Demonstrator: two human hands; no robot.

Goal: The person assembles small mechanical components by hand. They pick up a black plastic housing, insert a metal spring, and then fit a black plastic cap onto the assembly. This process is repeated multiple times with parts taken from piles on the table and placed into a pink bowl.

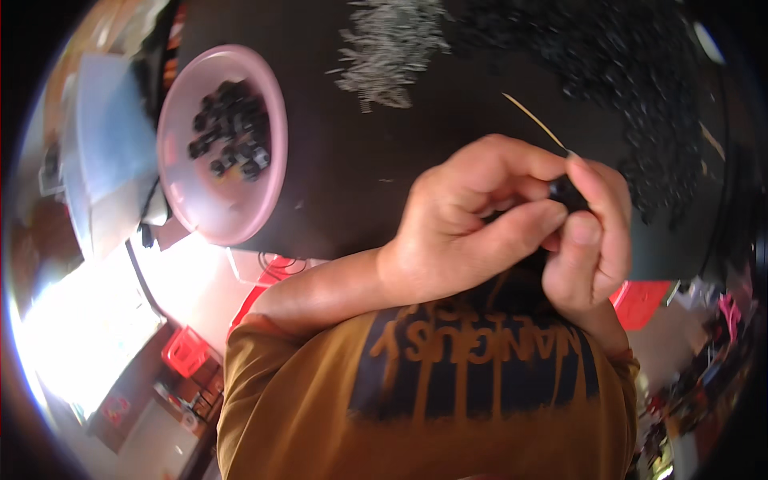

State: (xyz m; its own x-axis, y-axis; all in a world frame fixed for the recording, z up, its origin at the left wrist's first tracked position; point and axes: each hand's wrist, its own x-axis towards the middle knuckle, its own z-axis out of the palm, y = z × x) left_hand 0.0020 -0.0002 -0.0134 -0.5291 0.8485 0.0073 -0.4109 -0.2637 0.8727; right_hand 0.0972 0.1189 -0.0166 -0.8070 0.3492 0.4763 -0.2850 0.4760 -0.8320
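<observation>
Close together at the right of the table, my left hand (464, 220) and my right hand (596, 232) are both closed on a small black part (566, 194). Thumbs and fingertips of both hands press around it, so most of its shape is hidden. A thin yellowish stick (532, 118) slants down to the fingertips; whether it is held or lies behind them I cannot tell. Beyond my right hand spreads a large heap of small glossy black pieces (656, 104). Farther off lies a pile of slim grey pieces (392, 52).
On the dark table (344, 168), at the left, a pink bowl (278, 148) contains several black pieces (232, 128). A pale blue translucent bin (112, 136) stands left of the table. Red plastic stools (186, 352) are on the floor. Another thin stick (712, 142) lies near the right edge.
</observation>
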